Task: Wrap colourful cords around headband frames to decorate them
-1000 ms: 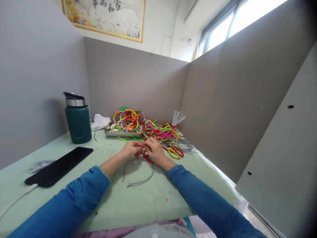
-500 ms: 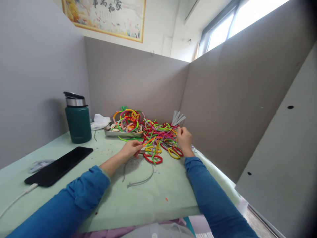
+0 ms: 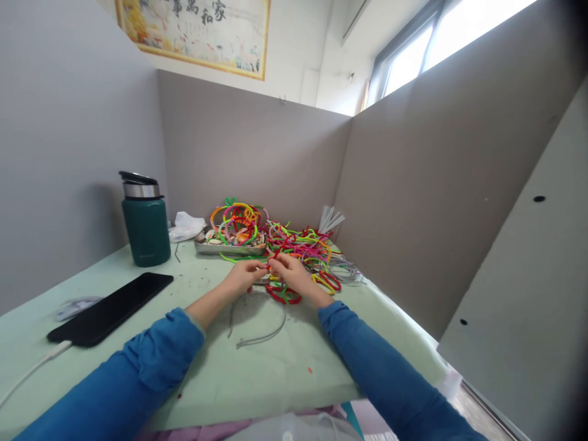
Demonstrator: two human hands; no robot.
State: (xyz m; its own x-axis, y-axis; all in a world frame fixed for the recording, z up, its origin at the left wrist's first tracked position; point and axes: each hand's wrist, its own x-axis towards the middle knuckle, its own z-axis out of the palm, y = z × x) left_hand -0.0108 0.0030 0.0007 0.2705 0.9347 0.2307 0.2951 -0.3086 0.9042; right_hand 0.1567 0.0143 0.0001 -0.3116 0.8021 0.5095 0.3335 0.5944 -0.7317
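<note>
My left hand (image 3: 243,275) and my right hand (image 3: 294,275) meet over the middle of the table with their fingertips close together. Both are closed in a pinch on a red pipe cleaner (image 3: 282,246), whose end sticks up between them; the fingers hide the rest. Just below lies a thin grey headband (image 3: 275,331). Under my right hand are scissors with red handles (image 3: 294,299), partly covered. A heap of colourful pipe cleaners (image 3: 305,244) spreads behind the hands.
A metal tray (image 3: 229,250) at the back holds shells and wrapped headbands (image 3: 239,223). Red and yellow handles (image 3: 327,282) and grey headbands (image 3: 346,271) lie to the right. On the left are a green bottle (image 3: 147,233), a phone (image 3: 110,309) with cable, and tissue (image 3: 186,226).
My right hand has come left from the right side of the heap to meet my left hand at the red pipe cleaner. My left hand has hardly moved.
</note>
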